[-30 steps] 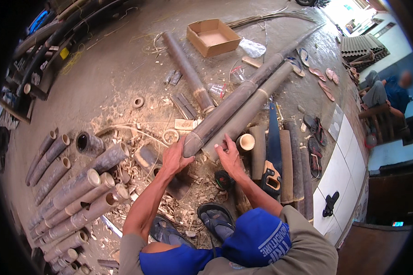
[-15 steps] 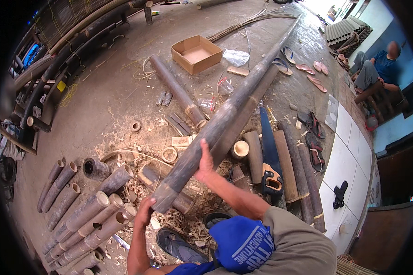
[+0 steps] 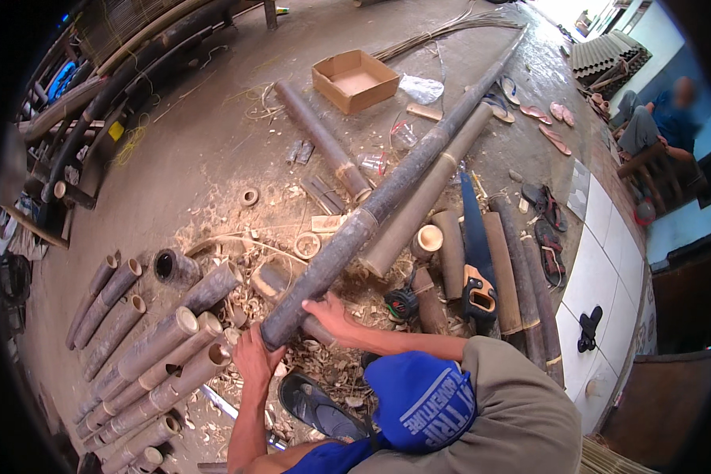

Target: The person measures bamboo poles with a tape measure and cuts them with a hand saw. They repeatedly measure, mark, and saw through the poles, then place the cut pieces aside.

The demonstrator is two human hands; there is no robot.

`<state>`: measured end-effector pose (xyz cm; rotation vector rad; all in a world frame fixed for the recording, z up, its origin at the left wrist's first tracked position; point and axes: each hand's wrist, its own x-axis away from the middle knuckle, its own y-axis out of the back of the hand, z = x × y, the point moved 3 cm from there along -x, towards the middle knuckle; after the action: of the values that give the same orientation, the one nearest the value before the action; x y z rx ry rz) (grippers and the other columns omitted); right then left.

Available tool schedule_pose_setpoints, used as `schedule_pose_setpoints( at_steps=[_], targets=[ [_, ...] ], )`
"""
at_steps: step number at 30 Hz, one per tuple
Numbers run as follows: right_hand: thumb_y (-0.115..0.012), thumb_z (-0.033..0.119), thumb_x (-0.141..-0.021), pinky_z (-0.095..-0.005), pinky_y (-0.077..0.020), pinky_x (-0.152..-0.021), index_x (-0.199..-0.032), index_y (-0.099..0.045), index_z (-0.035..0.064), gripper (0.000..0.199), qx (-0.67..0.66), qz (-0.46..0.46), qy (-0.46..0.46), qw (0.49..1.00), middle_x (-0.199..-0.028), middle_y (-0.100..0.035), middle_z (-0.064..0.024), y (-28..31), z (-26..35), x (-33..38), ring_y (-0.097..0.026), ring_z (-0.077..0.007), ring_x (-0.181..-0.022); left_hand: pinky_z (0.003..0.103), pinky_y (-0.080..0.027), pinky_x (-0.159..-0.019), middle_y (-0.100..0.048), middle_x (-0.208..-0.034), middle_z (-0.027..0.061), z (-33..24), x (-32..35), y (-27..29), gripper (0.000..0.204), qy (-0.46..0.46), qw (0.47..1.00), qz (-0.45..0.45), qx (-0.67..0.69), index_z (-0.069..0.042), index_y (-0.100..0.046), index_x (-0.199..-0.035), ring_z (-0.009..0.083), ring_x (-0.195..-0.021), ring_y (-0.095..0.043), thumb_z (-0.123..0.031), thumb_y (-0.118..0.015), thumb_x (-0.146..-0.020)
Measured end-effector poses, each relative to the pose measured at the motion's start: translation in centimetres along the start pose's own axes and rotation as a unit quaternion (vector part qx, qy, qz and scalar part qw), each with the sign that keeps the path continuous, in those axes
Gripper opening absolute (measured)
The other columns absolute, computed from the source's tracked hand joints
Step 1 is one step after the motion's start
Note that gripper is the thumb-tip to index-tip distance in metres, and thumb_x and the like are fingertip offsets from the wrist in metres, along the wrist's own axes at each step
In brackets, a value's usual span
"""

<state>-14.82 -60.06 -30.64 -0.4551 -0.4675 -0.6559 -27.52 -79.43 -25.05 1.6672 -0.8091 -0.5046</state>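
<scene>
A long dark bamboo pole point(image 3: 355, 225) slants from low centre up to the far right. My left hand point(image 3: 256, 355) is closed around its near cut end. My right hand point(image 3: 329, 318) grips the pole's right side just above, its thumb over the surface and its other fingers partly hidden underneath. A paler bamboo pole point(image 3: 430, 193) lies alongside to the right. Beyond my right hand a tape measure point(image 3: 401, 303) sits among the shavings. A handsaw point(image 3: 476, 245) with a wooden handle rests on the short bamboo pieces farther right.
Several cut bamboo tubes point(image 3: 154, 355) lie at lower left. Past the poles are a cardboard box point(image 3: 355, 83), plastic cups point(image 3: 373, 163) and another bamboo length point(image 3: 324, 142). Sandals point(image 3: 549, 237) lie near white tiles point(image 3: 600, 261). A person point(image 3: 663, 118) sits at far right.
My right hand has moved down the dark pole toward its near end, close to my left hand. The pole's near end is slightly higher in view. The tape measure has come into sight.
</scene>
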Motion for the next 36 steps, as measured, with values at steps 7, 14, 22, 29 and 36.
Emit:
schedule_pose_setpoints(
  at_steps=[7, 14, 22, 29, 36],
  targets=[
    [-0.074, 0.056, -0.086, -0.0527, -0.0403, -0.110, -0.154, -0.041, -0.0072, 0.098, 0.578, 0.019, 0.233, 0.782, -0.145, -0.045, -0.0276, 0.8, -3.3, 3.9, -0.047, -0.0461, -0.128, 0.051, -0.057, -0.085, -0.073, -0.110, 0.0230, 2.1, -1.7, -0.6, 0.082, 0.011, 0.995, 0.077, 0.057, -0.003, -0.061, -0.122, 0.0428, -0.101, -0.071, -0.050, -0.094, -0.064],
    [-0.079, 0.054, -0.079, -0.0511, -0.0482, -0.100, -0.154, -0.039, -0.0056, 0.104, 0.662, 0.045, 0.144, 0.734, -0.125, -0.052, -0.0248, 1.6, -2.8, 1.4, -0.051, -0.0450, -0.119, 0.051, -0.057, -0.084, -0.073, -0.105, 0.0245, 2.8, -1.7, -0.2, 0.084, 0.039, 0.992, 0.102, 0.056, -0.003, -0.061, -0.123, 0.0436, -0.098, -0.072, -0.056, -0.091, -0.065],
    [-0.082, 0.040, -0.075, -0.0512, -0.0484, -0.089, -0.148, -0.045, -0.0059, 0.094, 0.636, -0.069, 0.301, 0.707, -0.115, -0.054, -0.0226, 6.0, -2.7, 3.1, -0.054, -0.0406, -0.106, 0.050, -0.055, -0.083, -0.074, -0.096, 0.0263, 1.3, -3.4, 1.0, 0.088, 0.033, 0.974, 0.167, 0.147, 0.001, -0.065, -0.118, 0.0428, -0.093, -0.073, -0.064, -0.085, -0.063],
    [-0.079, 0.038, -0.084, -0.0539, -0.0472, -0.097, -0.150, -0.043, -0.0077, 0.088, 0.618, -0.126, 0.292, 0.719, -0.123, -0.054, -0.0271, 7.4, 0.5, -2.3, -0.054, -0.0440, -0.111, 0.051, -0.056, -0.080, -0.074, -0.094, 0.0254, -0.4, -10.9, -1.1, 0.094, -0.005, 0.972, 0.150, 0.180, 0.003, -0.067, -0.117, 0.0422, -0.089, -0.073, -0.071, -0.083, -0.062],
    [-0.077, 0.029, -0.089, -0.0537, -0.0438, -0.105, -0.145, -0.054, 0.0012, 0.066, 0.623, -0.105, 0.367, 0.683, -0.134, -0.054, -0.0255, 9.2, 5.2, 1.7, -0.051, -0.0432, -0.123, 0.050, -0.057, -0.081, -0.072, -0.101, 0.0215, -1.2, -10.7, -1.6, 0.091, -0.028, 0.995, -0.001, 0.095, 0.000, -0.065, -0.122, 0.0405, -0.096, -0.071, -0.073, -0.081, -0.072]
  ],
)
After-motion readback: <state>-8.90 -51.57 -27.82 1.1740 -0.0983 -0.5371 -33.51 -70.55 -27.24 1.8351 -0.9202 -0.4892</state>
